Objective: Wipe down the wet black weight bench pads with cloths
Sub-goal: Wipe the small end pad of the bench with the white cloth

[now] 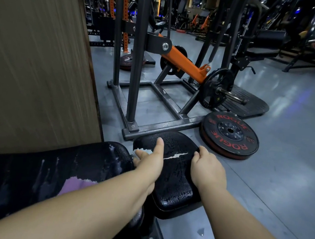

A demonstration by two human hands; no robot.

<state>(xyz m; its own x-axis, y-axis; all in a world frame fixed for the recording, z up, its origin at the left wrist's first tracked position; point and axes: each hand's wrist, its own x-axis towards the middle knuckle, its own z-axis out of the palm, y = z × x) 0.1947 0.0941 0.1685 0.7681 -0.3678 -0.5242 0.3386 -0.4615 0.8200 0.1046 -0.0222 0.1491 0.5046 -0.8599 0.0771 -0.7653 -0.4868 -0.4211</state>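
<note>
Lower centre, the wet seat pad (174, 171) looks slick, soft and torn. The right hand (207, 168) curls its fingers (201, 152) over the right edge. The left hand (152, 161) lays its thumb on top; I cannot tell its fingers' curl. The limp purple cloth (75, 185), lower left, wants bunching.

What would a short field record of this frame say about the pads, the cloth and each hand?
setting: gym, seen from above the bench
seat pad: black, beaded with water, torn across the top
back pad: black, wet streaks
purple cloth: lies on the back pad, partly under the left forearm, in neither hand
left hand: at the seat pad's left edge, thumb on top; grip unclear
right hand: fingers curled over the seat pad's right edge
weight plate: lies beyond the seat pad
wiping: not under way
</note>
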